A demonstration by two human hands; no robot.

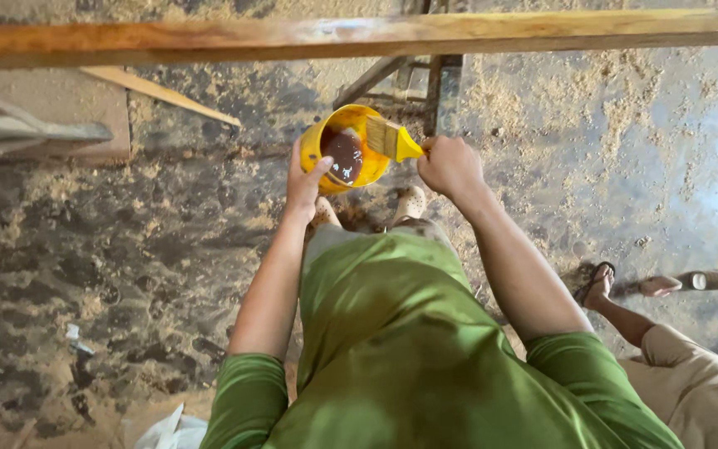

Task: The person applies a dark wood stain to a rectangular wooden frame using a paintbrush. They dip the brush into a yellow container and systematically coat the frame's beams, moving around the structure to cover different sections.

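Near the upper middle of the frame, the left hand (305,179) clasped the light, sloshing yellow paint tub (344,148) by its side, while the right hand (450,165) pinched the stiff yellow brush (392,139) handle.

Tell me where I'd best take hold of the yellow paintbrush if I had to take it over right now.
Grip the paintbrush by its yellow handle, coming from the right, where the right hand holds it. The bristles point left over the yellow tub of dark liquid in the left hand and are probably wet, so that end is best avoided.
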